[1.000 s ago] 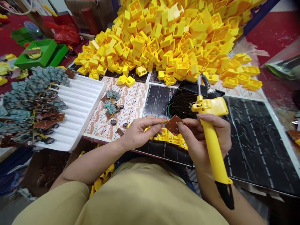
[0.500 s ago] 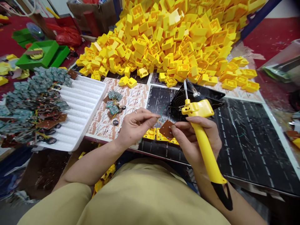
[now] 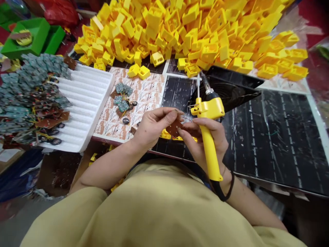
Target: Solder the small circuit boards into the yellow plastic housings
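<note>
A brown circuit board (image 3: 175, 129) is held between my two hands over the front of the table. My left hand (image 3: 159, 125) pinches it at the upper left edge, thumb on top; any fine wire under those fingers is too small to make out. My right hand (image 3: 212, 137) grips the lower right of the board with thumb and fingertips. The same hand carries a yellow soldering gun (image 3: 210, 151), its tip pointing up and away and its black strap around the wrist. Yellow plastic housings (image 3: 166, 134) lie beneath the board, partly hidden by my hands.
Yellow plastic cases (image 3: 169, 27) form a big heap at the back. On the left, a white ribbed foam tray (image 3: 84, 97) bears piled wired boards (image 3: 28, 99). A few wired boards (image 3: 122, 99) lie nearer the middle. A black stand (image 3: 231, 85) sits behind the soldering gun.
My left hand has moved right to the circuit board and now meets its edge. The board and soldering gun have shifted slightly left in view. The camera view has tilted down.
</note>
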`<action>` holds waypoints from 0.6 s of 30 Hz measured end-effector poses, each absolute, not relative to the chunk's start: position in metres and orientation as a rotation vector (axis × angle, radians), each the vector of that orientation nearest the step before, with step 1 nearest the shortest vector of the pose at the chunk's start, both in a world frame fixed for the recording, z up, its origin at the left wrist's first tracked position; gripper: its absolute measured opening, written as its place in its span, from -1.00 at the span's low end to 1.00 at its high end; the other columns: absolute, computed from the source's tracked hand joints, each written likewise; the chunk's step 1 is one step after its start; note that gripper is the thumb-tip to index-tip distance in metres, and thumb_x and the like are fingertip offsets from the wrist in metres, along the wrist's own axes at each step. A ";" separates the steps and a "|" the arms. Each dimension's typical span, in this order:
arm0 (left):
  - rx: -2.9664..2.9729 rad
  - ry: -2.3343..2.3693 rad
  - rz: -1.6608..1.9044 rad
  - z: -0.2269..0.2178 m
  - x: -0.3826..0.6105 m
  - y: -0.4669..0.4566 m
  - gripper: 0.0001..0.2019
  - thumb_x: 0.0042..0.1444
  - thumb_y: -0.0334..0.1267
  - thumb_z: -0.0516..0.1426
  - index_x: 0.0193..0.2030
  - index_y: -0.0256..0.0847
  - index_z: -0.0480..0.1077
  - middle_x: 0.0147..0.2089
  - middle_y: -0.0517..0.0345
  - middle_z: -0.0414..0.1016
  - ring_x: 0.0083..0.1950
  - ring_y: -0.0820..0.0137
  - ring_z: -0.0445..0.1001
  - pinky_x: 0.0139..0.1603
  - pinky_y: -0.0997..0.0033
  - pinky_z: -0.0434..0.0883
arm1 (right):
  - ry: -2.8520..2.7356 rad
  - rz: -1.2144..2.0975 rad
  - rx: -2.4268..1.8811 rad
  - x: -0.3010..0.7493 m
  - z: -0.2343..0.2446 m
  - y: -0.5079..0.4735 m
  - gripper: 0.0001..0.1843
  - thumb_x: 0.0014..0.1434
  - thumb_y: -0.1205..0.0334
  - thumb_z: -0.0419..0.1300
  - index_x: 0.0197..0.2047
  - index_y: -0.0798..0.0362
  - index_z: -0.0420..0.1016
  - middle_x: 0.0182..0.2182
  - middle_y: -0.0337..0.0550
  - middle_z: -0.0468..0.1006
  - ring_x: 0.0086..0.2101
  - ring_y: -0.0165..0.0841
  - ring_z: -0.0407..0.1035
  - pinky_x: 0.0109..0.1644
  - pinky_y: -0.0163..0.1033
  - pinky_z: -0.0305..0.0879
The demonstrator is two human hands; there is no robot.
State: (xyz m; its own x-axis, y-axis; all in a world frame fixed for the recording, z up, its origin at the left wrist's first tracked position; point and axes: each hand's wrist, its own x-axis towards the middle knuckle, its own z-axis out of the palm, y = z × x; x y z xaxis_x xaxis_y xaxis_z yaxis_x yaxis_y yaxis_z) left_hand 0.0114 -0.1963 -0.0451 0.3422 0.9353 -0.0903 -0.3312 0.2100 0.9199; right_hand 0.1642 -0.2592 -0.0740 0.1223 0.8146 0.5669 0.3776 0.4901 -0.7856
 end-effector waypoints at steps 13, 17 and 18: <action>2.460 1.010 0.235 -0.051 -0.016 -0.171 -0.85 0.18 -0.31 0.14 -0.24 -0.24 0.56 -0.31 0.09 0.64 -0.30 0.36 0.56 -0.23 0.42 0.38 | -2.055 0.222 -1.133 0.196 -0.100 -0.243 -0.61 0.19 0.16 0.31 0.08 -0.17 0.41 -0.30 -0.33 0.59 -0.35 -0.37 0.50 0.24 0.13 0.33; 2.595 1.098 0.038 -0.053 -0.008 -0.170 -0.78 0.22 -0.27 0.07 -0.16 -0.25 0.55 -0.22 -0.01 0.63 -0.20 0.18 0.58 -0.21 0.26 0.40 | -1.852 0.208 -1.193 0.206 -0.074 -0.267 -0.60 0.12 0.22 0.38 0.03 -0.18 0.46 -0.30 -0.29 0.62 -0.36 -0.35 0.52 -0.07 -0.15 0.52; 2.605 1.106 0.019 -0.052 -0.007 -0.170 -0.77 0.22 -0.26 0.07 -0.17 -0.25 0.54 -0.22 -0.01 0.63 -0.19 0.16 0.57 -0.20 0.24 0.40 | -1.810 0.228 -1.228 0.214 -0.067 -0.277 -0.63 0.11 0.22 0.38 0.00 -0.17 0.49 -0.32 -0.26 0.63 -0.39 -0.35 0.52 -0.17 -0.20 0.53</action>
State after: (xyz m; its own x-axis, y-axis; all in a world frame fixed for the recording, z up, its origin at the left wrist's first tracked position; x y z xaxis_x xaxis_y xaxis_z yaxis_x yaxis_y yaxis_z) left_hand -0.0074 -0.1699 -0.0521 0.7018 0.7042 -0.1078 0.7001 -0.6537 0.2872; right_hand 0.2135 -0.2773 -0.0665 -0.0929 0.8136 0.5739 0.6459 0.4879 -0.5872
